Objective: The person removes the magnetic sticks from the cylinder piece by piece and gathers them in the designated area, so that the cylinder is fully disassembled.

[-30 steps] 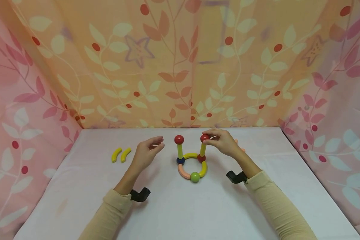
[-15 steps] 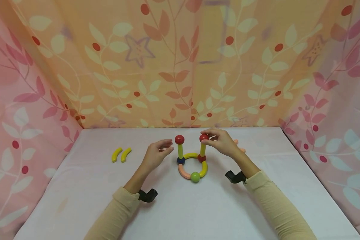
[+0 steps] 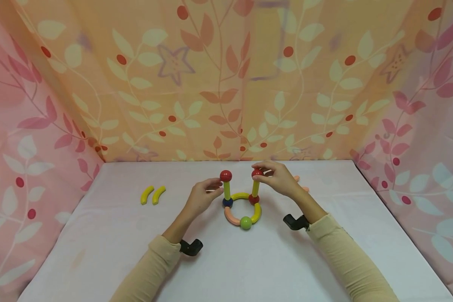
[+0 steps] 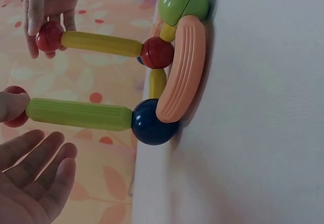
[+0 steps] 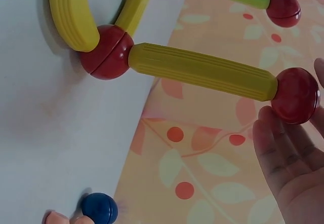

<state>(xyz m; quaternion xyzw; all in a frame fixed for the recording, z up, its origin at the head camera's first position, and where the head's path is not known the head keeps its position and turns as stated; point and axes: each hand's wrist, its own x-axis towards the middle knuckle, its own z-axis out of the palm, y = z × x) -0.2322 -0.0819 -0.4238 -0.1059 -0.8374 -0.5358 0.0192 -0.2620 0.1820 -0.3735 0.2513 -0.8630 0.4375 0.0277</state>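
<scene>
A toy built of rods and balls stands mid-table. Its base ring joins curved yellow rods (image 3: 256,213), a curved peach rod (image 4: 185,72), a green ball (image 3: 246,223), a dark blue ball (image 4: 155,122) and a lower red ball (image 5: 107,52). Two upright rods rise from it: a green one (image 4: 81,114) topped by the left red ball (image 3: 225,175), and a yellow one (image 5: 202,72) topped by the right red ball (image 5: 295,96). My right hand (image 3: 277,178) pinches that right ball between thumb and fingers. My left hand (image 3: 203,197) is beside the left upright, fingers loosely spread.
Two curved yellow rods (image 3: 152,195) lie to the left on the white table (image 3: 226,268). Peach pieces (image 3: 305,188) sit partly hidden behind my right hand. Near them, the right wrist view shows another blue ball (image 5: 99,208). Patterned cloth (image 3: 226,84) walls the back and sides.
My left hand has moved right, up to the left upright. My right hand keeps its hold on the right red ball, and that upright has shifted very slightly left at its top.
</scene>
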